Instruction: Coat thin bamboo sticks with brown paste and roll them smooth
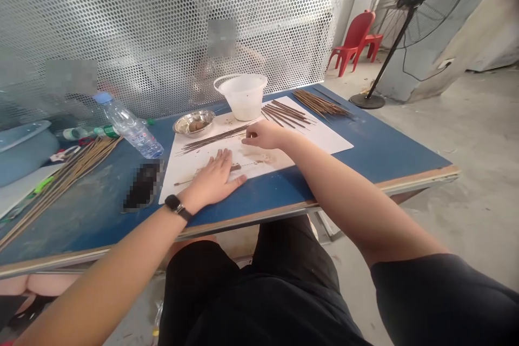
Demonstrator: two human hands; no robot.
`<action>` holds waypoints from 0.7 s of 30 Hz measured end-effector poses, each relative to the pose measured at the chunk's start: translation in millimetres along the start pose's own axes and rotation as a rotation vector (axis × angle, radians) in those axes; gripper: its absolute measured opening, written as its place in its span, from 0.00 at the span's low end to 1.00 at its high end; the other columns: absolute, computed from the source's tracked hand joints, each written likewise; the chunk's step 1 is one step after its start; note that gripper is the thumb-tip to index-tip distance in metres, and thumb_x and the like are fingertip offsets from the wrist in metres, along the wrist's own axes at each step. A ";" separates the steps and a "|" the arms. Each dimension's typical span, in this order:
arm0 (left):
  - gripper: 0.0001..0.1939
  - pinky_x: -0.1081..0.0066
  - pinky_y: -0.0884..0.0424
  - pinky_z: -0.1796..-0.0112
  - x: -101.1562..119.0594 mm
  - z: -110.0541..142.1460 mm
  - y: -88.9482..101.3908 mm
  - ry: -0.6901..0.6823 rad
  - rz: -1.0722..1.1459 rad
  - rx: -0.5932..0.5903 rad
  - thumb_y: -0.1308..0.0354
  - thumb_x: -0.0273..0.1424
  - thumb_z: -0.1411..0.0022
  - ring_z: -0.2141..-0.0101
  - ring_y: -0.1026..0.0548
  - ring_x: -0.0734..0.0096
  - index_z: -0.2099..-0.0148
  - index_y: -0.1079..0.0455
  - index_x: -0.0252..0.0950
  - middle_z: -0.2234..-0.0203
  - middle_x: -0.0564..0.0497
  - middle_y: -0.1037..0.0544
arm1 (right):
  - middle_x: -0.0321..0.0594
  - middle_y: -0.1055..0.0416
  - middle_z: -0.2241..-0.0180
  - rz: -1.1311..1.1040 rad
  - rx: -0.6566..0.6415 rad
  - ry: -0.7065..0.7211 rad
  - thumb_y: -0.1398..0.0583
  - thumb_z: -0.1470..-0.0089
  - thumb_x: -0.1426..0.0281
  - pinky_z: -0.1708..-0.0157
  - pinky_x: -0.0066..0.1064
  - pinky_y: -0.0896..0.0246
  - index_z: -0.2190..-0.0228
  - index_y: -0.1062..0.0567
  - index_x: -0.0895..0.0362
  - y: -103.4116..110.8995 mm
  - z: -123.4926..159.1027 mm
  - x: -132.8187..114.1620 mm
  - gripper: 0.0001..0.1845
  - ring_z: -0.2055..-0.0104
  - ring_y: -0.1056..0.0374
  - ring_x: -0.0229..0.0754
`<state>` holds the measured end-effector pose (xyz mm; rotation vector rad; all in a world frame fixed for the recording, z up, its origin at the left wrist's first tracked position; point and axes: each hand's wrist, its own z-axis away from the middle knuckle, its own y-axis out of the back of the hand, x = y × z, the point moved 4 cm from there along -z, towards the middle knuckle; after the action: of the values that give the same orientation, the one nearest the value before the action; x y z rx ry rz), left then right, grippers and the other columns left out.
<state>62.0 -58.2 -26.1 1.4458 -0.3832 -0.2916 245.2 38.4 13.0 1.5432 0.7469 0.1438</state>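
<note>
My left hand point(214, 174) lies flat with spread fingers on a white paper sheet point(320, 140), over a brown, paste-smeared stick point(235, 167) partly hidden beneath it. My right hand point(263, 135) rests curled on the sheet, its fingertips at the ends of a row of thin dark sticks point(214, 138). I cannot tell whether those fingers pinch a stick. Further back on the paper lie several loose dark sticks point(287, 113). A black watch point(177, 207) circles my left wrist.
A white plastic tub point(242, 96) and a metal bowl point(193, 122) of brown lumps stand beyond the paper on a blue table. A stick bundle point(320, 104) lies right, with a water bottle point(130, 127), blurred phone point(141, 186) and long sticks point(68, 178) left.
</note>
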 end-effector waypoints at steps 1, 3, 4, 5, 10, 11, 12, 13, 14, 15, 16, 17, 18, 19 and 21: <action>0.55 0.50 0.57 0.28 -6.4 -12.7 0.4 0.006 0.007 -0.011 0.65 0.61 0.28 0.24 0.60 0.44 0.22 0.62 0.16 0.24 0.29 0.60 | 0.46 0.20 0.62 0.001 -0.001 -0.004 0.39 0.34 0.58 0.65 0.32 0.45 0.61 0.18 0.60 0.4 0.7 -0.5 0.17 0.63 0.31 0.43; 0.55 0.49 0.58 0.28 -18.2 -34.9 1.5 0.021 0.032 -0.025 0.66 0.62 0.29 0.25 0.64 0.43 0.22 0.62 0.16 0.23 0.29 0.63 | 0.46 0.20 0.62 0.003 -0.009 -0.011 0.39 0.34 0.58 0.65 0.32 0.45 0.61 0.18 0.60 0.9 1.9 -1.2 0.17 0.63 0.31 0.43; 0.56 0.48 0.59 0.28 -22.7 -43.1 2.2 0.029 0.040 -0.025 0.66 0.62 0.29 0.25 0.65 0.42 0.22 0.63 0.16 0.24 0.28 0.64 | 0.46 0.20 0.62 0.003 -0.015 -0.015 0.39 0.34 0.58 0.65 0.32 0.45 0.60 0.18 0.60 1.1 2.4 -1.5 0.17 0.64 0.31 0.43; 0.56 0.48 0.59 0.28 -25.7 -48.7 3.0 0.036 0.042 -0.017 0.67 0.62 0.29 0.25 0.66 0.42 0.22 0.63 0.16 0.24 0.28 0.64 | 0.46 0.20 0.62 0.003 -0.020 -0.018 0.39 0.34 0.58 0.65 0.32 0.45 0.60 0.18 0.60 1.2 2.7 -1.8 0.18 0.64 0.32 0.43; 0.56 0.48 0.57 0.28 -11.8 -30.8 3.6 0.018 -0.006 0.000 0.64 0.61 0.29 0.25 0.64 0.42 0.23 0.60 0.14 0.24 0.26 0.62 | 0.45 0.21 0.64 0.001 -0.021 -0.010 0.39 0.34 0.58 0.65 0.32 0.45 0.61 0.18 0.60 1.5 2.4 -2.6 0.18 0.64 0.32 0.43; 0.55 0.48 0.56 0.28 -4.3 -19.5 3.1 0.008 -0.018 -0.004 0.64 0.61 0.29 0.25 0.63 0.43 0.23 0.60 0.15 0.24 0.27 0.61 | 0.45 0.21 0.64 0.001 -0.016 -0.004 0.39 0.34 0.58 0.65 0.32 0.45 0.61 0.18 0.60 1.5 2.1 -2.8 0.17 0.64 0.32 0.43; 0.55 0.49 0.56 0.28 4.0 -7.1 2.6 -0.007 -0.028 -0.006 0.65 0.61 0.29 0.25 0.61 0.44 0.22 0.59 0.16 0.24 0.29 0.60 | 0.45 0.21 0.64 -0.001 -0.011 0.001 0.39 0.34 0.59 0.65 0.32 0.45 0.61 0.18 0.60 1.4 1.8 -2.9 0.17 0.64 0.32 0.43; 0.55 0.49 0.55 0.28 12.1 5.6 1.7 -0.016 -0.031 -0.018 0.64 0.63 0.30 0.25 0.60 0.44 0.22 0.60 0.18 0.24 0.30 0.59 | 0.45 0.21 0.64 -0.006 -0.006 0.004 0.39 0.34 0.59 0.65 0.32 0.45 0.62 0.18 0.60 1.3 1.4 -2.9 0.17 0.64 0.32 0.43; 0.57 0.48 0.55 0.28 19.2 17.7 0.8 -0.012 -0.039 -0.031 0.63 0.64 0.31 0.25 0.60 0.43 0.21 0.60 0.20 0.24 0.31 0.60 | 0.45 0.21 0.64 -0.012 -0.003 0.003 0.39 0.34 0.59 0.65 0.32 0.45 0.62 0.18 0.60 1.1 1.1 -2.6 0.16 0.63 0.32 0.43; 0.58 0.47 0.57 0.28 25.0 28.3 0.4 0.005 -0.051 -0.031 0.62 0.66 0.32 0.25 0.61 0.43 0.21 0.60 0.21 0.23 0.32 0.60 | 0.45 0.21 0.64 -0.020 -0.003 -0.001 0.38 0.35 0.59 0.65 0.32 0.45 0.62 0.18 0.59 0.7 0.9 -2.1 0.16 0.63 0.32 0.43; 0.58 0.47 0.57 0.28 29.9 36.7 0.0 0.014 -0.057 -0.032 0.62 0.66 0.32 0.25 0.63 0.43 0.21 0.60 0.22 0.23 0.33 0.61 | 0.45 0.21 0.63 -0.026 -0.004 -0.006 0.38 0.35 0.59 0.65 0.32 0.44 0.62 0.18 0.59 0.2 0.7 -1.6 0.16 0.63 0.31 0.43; 0.58 0.46 0.58 0.28 33.3 42.4 -0.7 0.021 -0.057 -0.041 0.63 0.66 0.32 0.25 0.64 0.43 0.21 0.60 0.23 0.23 0.34 0.62 | 0.45 0.21 0.64 -0.030 -0.006 -0.009 0.38 0.35 0.59 0.65 0.32 0.44 0.62 0.18 0.59 -0.2 0.6 -1.0 0.16 0.64 0.31 0.43; 0.58 0.46 0.58 0.28 35.2 45.1 -1.1 0.027 -0.053 -0.046 0.64 0.66 0.32 0.25 0.64 0.43 0.21 0.60 0.23 0.23 0.34 0.62 | 0.45 0.21 0.64 -0.030 -0.008 -0.011 0.38 0.35 0.59 0.65 0.33 0.44 0.62 0.19 0.59 -0.8 0.5 -0.4 0.16 0.64 0.31 0.43; 0.57 0.46 0.57 0.28 35.8 44.9 -1.5 0.029 -0.047 -0.048 0.64 0.66 0.31 0.25 0.64 0.43 0.21 0.60 0.23 0.23 0.34 0.62 | 0.45 0.21 0.64 -0.027 -0.009 -0.010 0.38 0.35 0.59 0.65 0.33 0.45 0.62 0.19 0.59 -1.2 0.3 0.0 0.16 0.64 0.31 0.43; 0.55 0.46 0.57 0.28 33.0 36.7 -1.9 0.034 -0.039 -0.039 0.64 0.64 0.30 0.25 0.63 0.43 0.21 0.59 0.23 0.23 0.34 0.60 | 0.44 0.21 0.65 -0.025 -0.012 -0.008 0.38 0.35 0.59 0.65 0.33 0.45 0.62 0.19 0.59 -2.1 0.0 0.7 0.15 0.65 0.32 0.43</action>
<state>76.3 -105.3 -22.4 1.4195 -0.3203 -0.3036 244.9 38.6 10.8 1.5220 0.7578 0.1234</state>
